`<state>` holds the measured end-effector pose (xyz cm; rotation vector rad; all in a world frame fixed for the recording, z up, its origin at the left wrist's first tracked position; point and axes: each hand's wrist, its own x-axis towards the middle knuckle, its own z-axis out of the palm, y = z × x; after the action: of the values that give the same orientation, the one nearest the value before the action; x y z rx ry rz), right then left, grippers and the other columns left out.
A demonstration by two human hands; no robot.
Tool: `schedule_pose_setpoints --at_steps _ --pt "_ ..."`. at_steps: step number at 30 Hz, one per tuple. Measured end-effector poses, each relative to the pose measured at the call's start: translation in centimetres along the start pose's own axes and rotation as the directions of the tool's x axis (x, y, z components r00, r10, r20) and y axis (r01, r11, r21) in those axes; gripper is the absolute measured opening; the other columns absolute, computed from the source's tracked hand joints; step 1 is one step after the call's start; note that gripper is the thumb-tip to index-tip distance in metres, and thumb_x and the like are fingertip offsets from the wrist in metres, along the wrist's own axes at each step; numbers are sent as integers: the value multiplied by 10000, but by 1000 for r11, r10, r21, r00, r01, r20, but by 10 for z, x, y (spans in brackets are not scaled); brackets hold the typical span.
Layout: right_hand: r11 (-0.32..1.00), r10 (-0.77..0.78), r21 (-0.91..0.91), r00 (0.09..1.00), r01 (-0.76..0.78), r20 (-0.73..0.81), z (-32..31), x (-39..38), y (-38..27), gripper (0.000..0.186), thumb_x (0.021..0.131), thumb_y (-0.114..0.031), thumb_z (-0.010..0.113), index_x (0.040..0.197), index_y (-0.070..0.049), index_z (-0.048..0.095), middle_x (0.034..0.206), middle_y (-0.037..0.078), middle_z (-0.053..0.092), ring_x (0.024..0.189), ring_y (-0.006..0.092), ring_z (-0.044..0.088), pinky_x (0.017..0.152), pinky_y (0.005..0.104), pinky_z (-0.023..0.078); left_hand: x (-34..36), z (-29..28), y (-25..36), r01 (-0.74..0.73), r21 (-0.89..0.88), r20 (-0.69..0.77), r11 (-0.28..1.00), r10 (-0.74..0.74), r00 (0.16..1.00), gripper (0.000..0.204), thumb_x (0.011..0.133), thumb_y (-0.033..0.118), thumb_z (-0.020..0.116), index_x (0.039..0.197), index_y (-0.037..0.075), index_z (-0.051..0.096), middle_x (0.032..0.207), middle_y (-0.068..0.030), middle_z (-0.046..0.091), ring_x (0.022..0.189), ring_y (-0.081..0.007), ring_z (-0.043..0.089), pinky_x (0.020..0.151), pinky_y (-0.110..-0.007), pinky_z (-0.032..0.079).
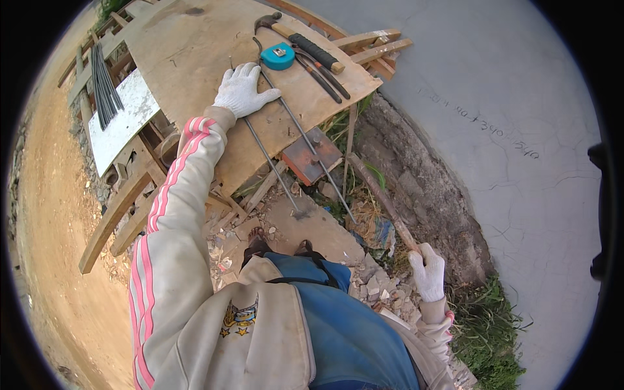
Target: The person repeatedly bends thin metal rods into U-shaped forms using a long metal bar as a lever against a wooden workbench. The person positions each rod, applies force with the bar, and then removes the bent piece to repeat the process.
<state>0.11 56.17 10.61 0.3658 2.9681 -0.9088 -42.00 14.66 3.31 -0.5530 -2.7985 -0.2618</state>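
My left hand (242,91), in a white knitted glove, lies flat on the brown board (188,65) with its fingers forward and its thumb out to the side. One thin steel rod (266,156) passes under it. A second steel rod (302,133), hooked at its far end, runs beside it under the thumb tip. Both rods stick out over the board's near edge. My right hand (429,272), gloved too, is closed around the lower end of a long rusty brown bar (383,200), which slants up and away toward the board's right side.
On the board lie a teal tape measure (277,56), a claw hammer (305,44) and pincers (320,75) with dark handles. A bundle of rods (105,88) rests on a white panel at left. A reddish block (313,156) sits below the board's edge. Rubble (383,286) and a grey wall (520,195) lie right.
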Motion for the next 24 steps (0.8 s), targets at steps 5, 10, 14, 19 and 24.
schedule_pose_setpoints --at_steps 5,10,14,19,24 --pt "993 -56 -91 970 80 238 -27 56 26 384 1006 -400 704 933 -28 642 717 229 505 651 439 495 598 426 443 -3 -4 6 16 61 40 998 -18 999 937 944 719 614 1513 -21 533 1616 -183 488 1485 -369 447 1252 -462 328" --pt "966 -140 -148 910 212 390 -41 114 34 393 1012 -400 698 925 -21 643 738 243 518 673 458 504 608 447 448 -5 -8 10 70 57 56 996 -74 996 951 924 752 619 1547 43 509 1619 -165 478 1431 -458 460 1224 -518 395" --pt "948 -211 -114 854 298 475 -43 157 40 409 1012 -432 682 924 -32 659 754 252 562 723 482 572 629 471 459 -6 -5 10 65 96 40 993 -69 997 948 927 749 619 1549 43 505 1628 -154 465 1443 -441 451 1237 -508 378" --pt "860 -284 -236 808 453 516 -45 210 44 434 990 -500 667 938 -70 695 773 249 618 775 487 629 659 506 482 -7 -4 10 87 99 54 991 -93 994 938 935 752 611 1563 64 499 1643 -137 446 1451 -431 440 1244 -498 373" --pt "812 -360 -242 782 532 508 -46 238 44 452 963 -528 677 945 -78 708 755 240 624 763 474 645 664 511 498 -7 -5 12 96 91 41 991 -100 994 937 938 748 610 1570 66 493 1640 -137 451 1451 -429 440 1245 -497 371"
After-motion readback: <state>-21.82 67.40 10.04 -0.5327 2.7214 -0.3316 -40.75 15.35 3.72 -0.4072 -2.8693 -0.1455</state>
